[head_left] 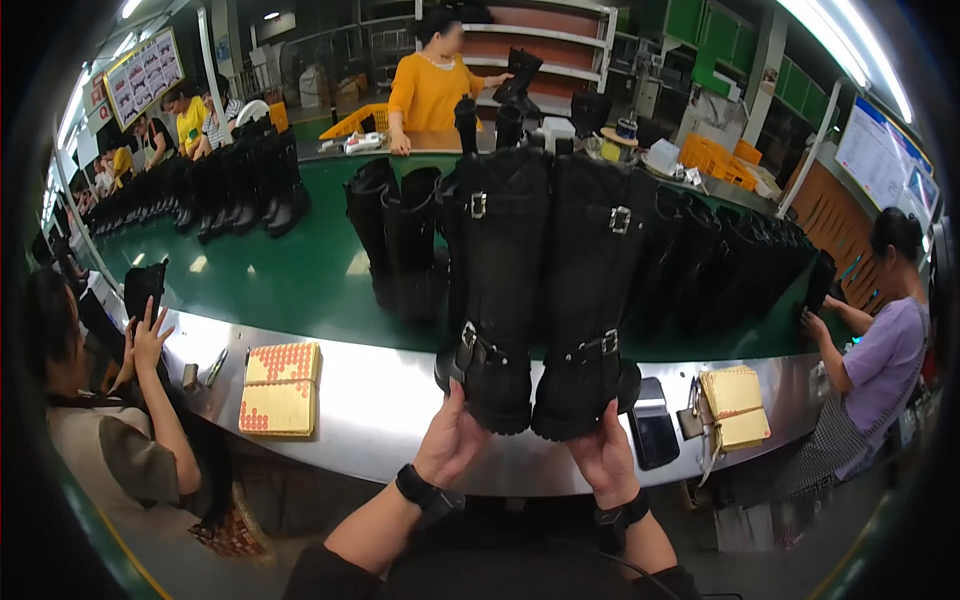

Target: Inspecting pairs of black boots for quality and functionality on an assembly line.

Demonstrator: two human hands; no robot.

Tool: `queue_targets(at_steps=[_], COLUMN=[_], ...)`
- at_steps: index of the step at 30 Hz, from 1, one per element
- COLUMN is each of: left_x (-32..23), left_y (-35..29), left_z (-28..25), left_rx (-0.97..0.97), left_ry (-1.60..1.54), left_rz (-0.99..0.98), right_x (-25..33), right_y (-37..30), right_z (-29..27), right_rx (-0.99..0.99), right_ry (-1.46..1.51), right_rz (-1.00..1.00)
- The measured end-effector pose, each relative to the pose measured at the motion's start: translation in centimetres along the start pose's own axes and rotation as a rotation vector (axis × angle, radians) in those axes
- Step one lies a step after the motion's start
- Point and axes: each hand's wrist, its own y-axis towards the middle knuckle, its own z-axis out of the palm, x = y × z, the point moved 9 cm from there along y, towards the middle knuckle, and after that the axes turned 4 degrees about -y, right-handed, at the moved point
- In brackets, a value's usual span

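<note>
Side by side in front of me stand two tall black boots, upright with their soles toward me. Each has silver buckles at the top and the ankle. My left hand grips the left boot low at its foot, thumb up along the outer side. Around the foot of the right boot my right hand is closed in the same way. The fingers under both soles are partly hidden. I cannot tell whether the boots rest on the metal table edge or hang just above it.
Rows of black boots line the green belt. Left of me lies a yellow card stack with red dots; on the right, a phone and another card stack. Co-workers handle boots at left, at right and across.
</note>
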Motion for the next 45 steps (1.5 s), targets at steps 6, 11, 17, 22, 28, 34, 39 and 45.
queue_targets(at_steps=[6, 11, 17, 22, 28, 34, 39, 45], left_x=[-0.3, 1.1, 2.3, 5.7, 5.9, 6.1, 3.8, 0.9], left_y=[-0.1, -1.2, -0.9, -1.9, -4.1, -5.1, -2.6, 1.0], left_z=[0.2, 6.0, 3.4, -0.7, 3.1, 3.8, 3.8, 0.1], left_rx=[-0.016, 0.459, 0.338, 0.118, 0.443, 0.410, 0.531, 0.262], left_ry=[0.001, -0.499, -0.526, -0.291, -0.435, -0.390, 0.171, -0.120], left_rz=[-0.006, -0.284, -0.377, -0.674, -0.822, -0.945, -0.470, -0.543], right_x=[0.3, -0.6, 15.1, 20.1, 18.8, 17.1, 18.3, 32.0], right_y=[-0.5, -0.6, -8.5, -15.0, -10.4, -6.9, -4.9, -2.5], right_z=[0.8, 1.3, 10.5, 22.1, 27.8, 28.1, 27.5, 29.6], right_rx=[0.155, 0.297, 0.039, 0.786, 0.843, 1.055, 0.698, 0.038], right_ry=[-0.052, -0.377, -1.664, -1.863, -1.806, -1.938, -1.837, -1.493], right_rz=[0.008, 0.013, -1.264, -1.296, -0.722, -0.567, -0.471, -0.728])
